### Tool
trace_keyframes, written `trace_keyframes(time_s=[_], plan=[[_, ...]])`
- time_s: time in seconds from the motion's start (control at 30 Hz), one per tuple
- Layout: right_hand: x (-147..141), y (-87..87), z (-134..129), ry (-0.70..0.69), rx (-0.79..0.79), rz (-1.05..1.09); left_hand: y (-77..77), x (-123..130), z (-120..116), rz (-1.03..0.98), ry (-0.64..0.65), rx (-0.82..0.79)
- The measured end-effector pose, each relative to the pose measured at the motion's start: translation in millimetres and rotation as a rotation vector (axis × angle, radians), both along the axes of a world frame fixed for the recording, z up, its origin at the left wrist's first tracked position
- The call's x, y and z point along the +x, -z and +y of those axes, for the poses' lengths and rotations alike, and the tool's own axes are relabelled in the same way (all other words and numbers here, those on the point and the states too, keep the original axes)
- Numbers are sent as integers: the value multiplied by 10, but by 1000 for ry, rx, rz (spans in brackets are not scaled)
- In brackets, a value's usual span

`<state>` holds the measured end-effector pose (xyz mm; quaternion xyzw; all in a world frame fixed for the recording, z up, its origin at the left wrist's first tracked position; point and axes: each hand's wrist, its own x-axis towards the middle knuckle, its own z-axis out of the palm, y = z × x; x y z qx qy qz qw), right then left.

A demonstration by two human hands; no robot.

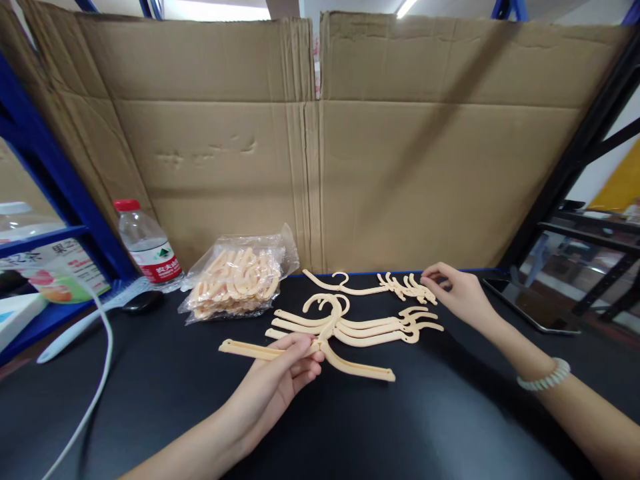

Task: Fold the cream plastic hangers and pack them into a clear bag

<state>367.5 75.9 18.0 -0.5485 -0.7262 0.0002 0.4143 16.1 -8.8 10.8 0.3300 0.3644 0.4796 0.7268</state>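
Note:
In my left hand (285, 380) is a cream plastic hanger (357, 369), gripped near its centre, with its hook up and its arms spread to both sides. Behind it, several similar hangers (370, 338) lie side by side on the table, with curved hook pieces (420, 321) at their right ends. Farther back lies another hanger (360, 291). My right hand (463, 297) is at the right end of a row of small cream hook pieces (403, 287). Its thumb and fingers curl together in a pinch; whatever may be between the tips is too small to make out.
A clear plastic bag (237, 277) full of cream parts stands at the back left, beside a red-capped water bottle (150, 247). A black mouse (143, 302) and a white cable (107, 340) lie left. A phone-like dark slab (533, 307) lies right. Cardboard (425, 167) walls the back.

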Motion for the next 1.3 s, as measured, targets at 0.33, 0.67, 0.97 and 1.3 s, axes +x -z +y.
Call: trace_keyframes(time_s=[0.33, 0.67, 0.97, 1.3], plan=[[275, 314, 267, -99, -109, -327, -52, 17, 17, -77, -43, -139], [145, 370, 240, -41, -77, -422, -83, 27, 42, -148, -98, -249], [99, 251, 150, -27, -84, -384, -49, 2, 40, -240, -53, -241], [62, 30, 32, 54, -41, 208, -25, -6, 28, -277, -24, -240]])
